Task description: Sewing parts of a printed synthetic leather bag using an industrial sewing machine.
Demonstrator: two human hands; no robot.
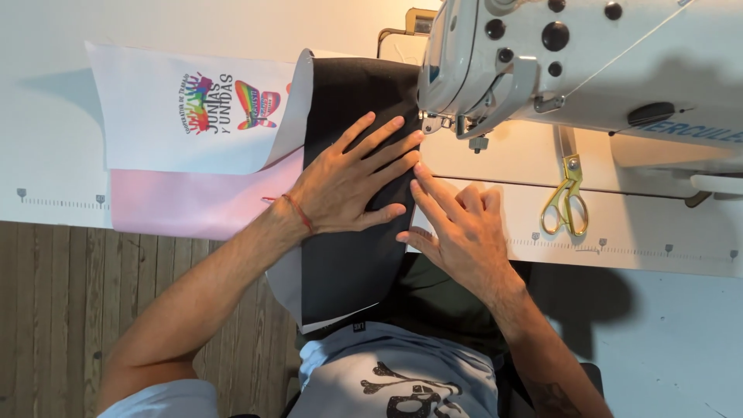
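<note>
My left hand (pixel 352 182) lies flat with spread fingers on a strip of black fabric (pixel 348 263) that runs from the sewing machine's needle area down over the table edge to my lap. My right hand (pixel 457 224) rests at the fabric's right edge, fingers pressing its border just below the presser foot (pixel 433 121). Joined to the black fabric on the left are a white panel with a colourful printed emblem (pixel 178 108) and a pink panel (pixel 193 201). A red string bracelet circles my left wrist.
The white sewing machine (pixel 588 62) fills the upper right. Gold-handled scissors (pixel 566 203) lie on the white table (pixel 54 178) to the right of my right hand. Wooden floor shows at lower left.
</note>
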